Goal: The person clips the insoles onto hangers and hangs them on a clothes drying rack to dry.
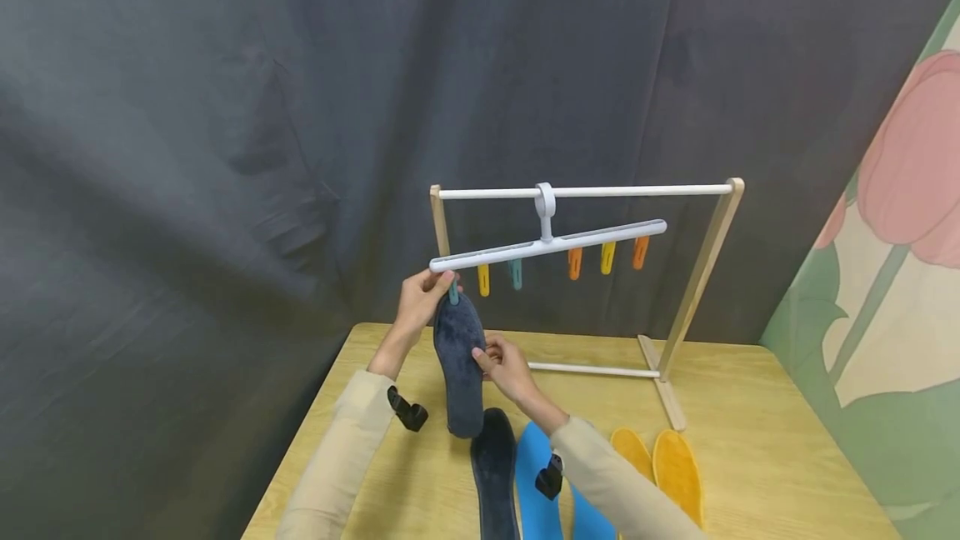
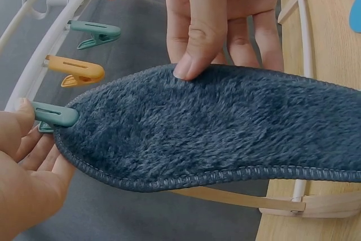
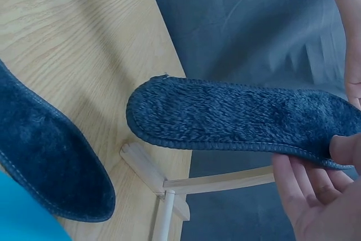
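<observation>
A dark blue fleecy insole [image 1: 459, 365] hangs lengthwise below the left end of a white clip hanger [image 1: 600, 235], which tilts down to the left. My left hand [image 1: 417, 304] pinches the teal clip [image 2: 56, 114] at that end, thumb on its near side and fingers behind. The clip's tip overlaps the insole's top edge in the left wrist view. With thumb in front and fingers behind, my right hand [image 1: 512, 369] grips the insole by its right edge. Its lower end hangs free in the right wrist view.
The hanger hooks over the white bar [image 1: 637, 190] of a wooden rack [image 1: 705, 273]. Several orange, yellow and teal clips hang along it. On the wooden table [image 1: 780, 440] lie another dark insole [image 1: 495, 473], blue insoles [image 1: 536, 482] and yellow insoles [image 1: 677, 473]. A dark curtain [image 1: 225, 148] stands behind.
</observation>
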Motion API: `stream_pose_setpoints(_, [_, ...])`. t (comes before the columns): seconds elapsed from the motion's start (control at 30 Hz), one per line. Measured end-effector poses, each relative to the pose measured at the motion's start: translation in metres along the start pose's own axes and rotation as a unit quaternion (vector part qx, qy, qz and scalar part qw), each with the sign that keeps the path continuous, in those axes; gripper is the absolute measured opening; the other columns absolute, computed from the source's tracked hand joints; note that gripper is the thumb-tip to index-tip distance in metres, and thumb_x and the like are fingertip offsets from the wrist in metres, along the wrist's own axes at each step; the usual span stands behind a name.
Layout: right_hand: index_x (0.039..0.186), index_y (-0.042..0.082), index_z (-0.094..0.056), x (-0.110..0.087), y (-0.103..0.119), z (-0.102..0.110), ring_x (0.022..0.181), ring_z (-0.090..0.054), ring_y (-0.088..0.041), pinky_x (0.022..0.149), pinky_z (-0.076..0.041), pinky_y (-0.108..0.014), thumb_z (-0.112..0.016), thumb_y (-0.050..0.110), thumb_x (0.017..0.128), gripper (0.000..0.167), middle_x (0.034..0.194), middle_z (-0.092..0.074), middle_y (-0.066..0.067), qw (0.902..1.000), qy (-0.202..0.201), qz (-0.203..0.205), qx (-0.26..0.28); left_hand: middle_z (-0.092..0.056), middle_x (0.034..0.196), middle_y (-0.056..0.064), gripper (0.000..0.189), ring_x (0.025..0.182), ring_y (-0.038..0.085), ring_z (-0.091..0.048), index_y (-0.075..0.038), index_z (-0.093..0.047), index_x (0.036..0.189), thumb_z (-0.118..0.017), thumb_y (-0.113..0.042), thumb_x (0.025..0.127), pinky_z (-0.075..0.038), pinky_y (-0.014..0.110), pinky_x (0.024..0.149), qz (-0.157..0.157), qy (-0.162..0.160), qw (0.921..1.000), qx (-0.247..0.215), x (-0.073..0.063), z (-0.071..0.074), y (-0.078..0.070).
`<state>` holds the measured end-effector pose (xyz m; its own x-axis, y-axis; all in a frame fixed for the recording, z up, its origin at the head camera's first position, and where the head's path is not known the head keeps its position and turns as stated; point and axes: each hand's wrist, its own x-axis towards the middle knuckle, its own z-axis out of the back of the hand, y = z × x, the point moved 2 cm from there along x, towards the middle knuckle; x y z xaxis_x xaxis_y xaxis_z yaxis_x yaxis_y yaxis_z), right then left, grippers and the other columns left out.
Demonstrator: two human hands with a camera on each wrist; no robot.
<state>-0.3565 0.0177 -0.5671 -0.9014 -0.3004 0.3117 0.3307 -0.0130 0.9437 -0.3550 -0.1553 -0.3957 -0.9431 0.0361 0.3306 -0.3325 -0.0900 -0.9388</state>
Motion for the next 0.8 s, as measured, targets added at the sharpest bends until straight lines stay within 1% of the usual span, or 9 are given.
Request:
stream_pose_setpoints(0.2, [0.119, -0.003, -0.059, -0.013, 0.059, 0.003, 0.078, -0.065, -0.033, 0.067, -0.06, -0.038, -0.064, 0.027, 0.099, 0.037, 0.094, -0.063, -0.017, 0.9998, -0.011, 0.015, -0.001, -0.072, 0.103, 0.016, 0.037, 0.093, 0.028, -0.071, 0.008, -0.065, 0.121, -0.064, -0.022, 0.098, -0.055, 0.027, 0.084, -0.017, -0.011, 0.9997, -0.016, 0.006, -0.005, -0.005])
stream_pose_setpoints(0.27, [0.118, -0.008, -0.058, -0.017, 0.074, 0.003, 0.079, -0.064, -0.035, 0.067, -0.06, -0.038, -0.062, 0.018, 0.1, 0.032, 0.094, -0.062, -0.019, 0.9998, -0.013, 0.008, -0.012, -0.072, 0.104, 0.016, 0.036, 0.092, 0.025, -0.071, 0.007, -0.065, 0.122, -0.064, -0.02, 0.098, -0.055, 0.027, 0.085, -0.014, -0.013, 0.9997, -0.015, 0.007, -0.005, -0.005])
stream_pose_setpoints(0.3, [0.117, -0.012, -0.056, -0.022, 0.086, 0.002, 0.081, -0.064, -0.04, 0.07, -0.06, -0.041, -0.062, 0.014, 0.099, 0.032, 0.095, -0.062, -0.023, 0.9994, -0.023, -0.02, -0.019, -0.072, 0.104, 0.018, 0.035, 0.092, 0.024, -0.071, 0.007, -0.065, 0.122, -0.064, -0.02, 0.099, -0.054, 0.027, 0.085, -0.014, -0.013, 0.9997, -0.013, 0.007, -0.006, -0.004])
stream_pose_setpoints(0.4, [0.122, -0.015, -0.054, -0.026, 0.094, 0.001, 0.086, -0.063, -0.043, 0.077, -0.06, -0.043, -0.06, 0.008, 0.1, 0.033, 0.101, -0.061, -0.027, 0.9982, -0.026, -0.049, -0.022, -0.071, 0.104, 0.021, 0.035, 0.092, 0.024, -0.07, 0.008, -0.066, 0.12, -0.064, -0.019, 0.099, -0.054, 0.026, 0.085, -0.015, -0.017, 0.9997, -0.003, 0.007, -0.006, -0.004])
stream_pose_setpoints(0.47, [0.123, -0.016, -0.052, -0.027, 0.093, 0.001, 0.087, -0.063, -0.042, 0.078, -0.059, -0.044, -0.06, 0.01, 0.1, 0.035, 0.103, -0.06, -0.028, 0.9983, -0.023, -0.042, -0.033, -0.07, 0.104, 0.022, 0.036, 0.092, 0.024, -0.069, 0.01, -0.065, 0.119, -0.064, -0.019, 0.099, -0.053, 0.025, 0.084, -0.017, -0.022, 0.9996, 0.005, 0.007, -0.007, -0.003])
stream_pose_setpoints(0.53, [0.125, -0.013, -0.054, -0.026, 0.088, 0.003, 0.089, -0.064, -0.039, 0.079, -0.059, -0.044, -0.061, 0.015, 0.1, 0.038, 0.106, -0.061, -0.025, 0.9987, -0.02, -0.032, -0.035, -0.07, 0.105, 0.023, 0.037, 0.093, 0.024, -0.068, 0.011, -0.064, 0.119, -0.064, -0.019, 0.099, -0.053, 0.024, 0.083, -0.019, -0.027, 0.9994, 0.009, 0.008, -0.007, -0.002])
stream_pose_setpoints(0.6, [0.127, -0.007, -0.055, -0.019, 0.06, 0.006, 0.087, -0.066, -0.033, 0.074, -0.059, -0.041, -0.062, 0.021, 0.1, 0.039, 0.105, -0.062, -0.021, 0.9993, -0.01, -0.002, -0.036, -0.07, 0.105, 0.023, 0.037, 0.094, 0.024, -0.067, 0.011, -0.064, 0.119, -0.064, -0.019, 0.099, -0.052, 0.023, 0.082, -0.02, -0.033, 0.9992, 0.014, 0.008, -0.007, -0.002])
stream_pose_setpoints(0.73, [0.133, 0.002, -0.055, 0.005, -0.018, 0.012, 0.085, -0.066, -0.027, 0.069, -0.059, -0.036, -0.061, 0.03, 0.1, 0.043, 0.109, -0.063, -0.015, 0.9989, 0.007, 0.032, -0.032, -0.069, 0.108, 0.021, 0.034, 0.096, 0.021, -0.065, 0.008, -0.066, 0.12, -0.066, -0.019, 0.098, -0.051, 0.025, 0.083, -0.024, -0.044, 0.9983, 0.031, 0.007, -0.007, -0.003])
stream_pose_setpoints(0.8, [0.137, 0.001, -0.051, 0.015, -0.048, 0.012, 0.089, -0.066, -0.031, 0.071, -0.058, -0.039, -0.059, 0.031, 0.101, 0.048, 0.113, -0.062, -0.019, 0.9993, 0.005, 0.006, -0.038, -0.069, 0.11, 0.019, 0.033, 0.098, 0.02, -0.063, 0.005, -0.067, 0.12, -0.066, -0.02, 0.097, -0.051, 0.027, 0.084, -0.026, -0.045, 0.9979, 0.038, 0.006, -0.007, -0.003])
